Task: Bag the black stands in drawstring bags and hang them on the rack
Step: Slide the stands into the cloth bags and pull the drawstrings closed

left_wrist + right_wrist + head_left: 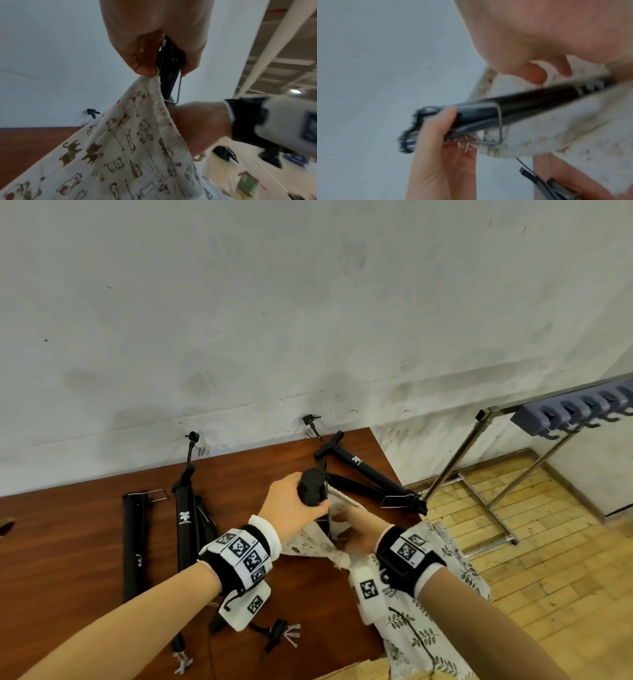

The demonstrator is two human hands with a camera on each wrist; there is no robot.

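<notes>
**Stand going into the cat bag**

Both arms reach forward over the brown bench [68,542]. The left hand [291,505] is curled round the top end of a black stand [312,487] — a tight grip, with the stand pointing down. Its lower part is inside the drawstring bag [120,155], which has little cats on it. The right hand [356,532] pinches the bag's rim, just beside the stand. Farther back, more black stands [186,522] lie on the bench. Off to the right is the metal rack [486,446] with hooks [575,414].
</notes>
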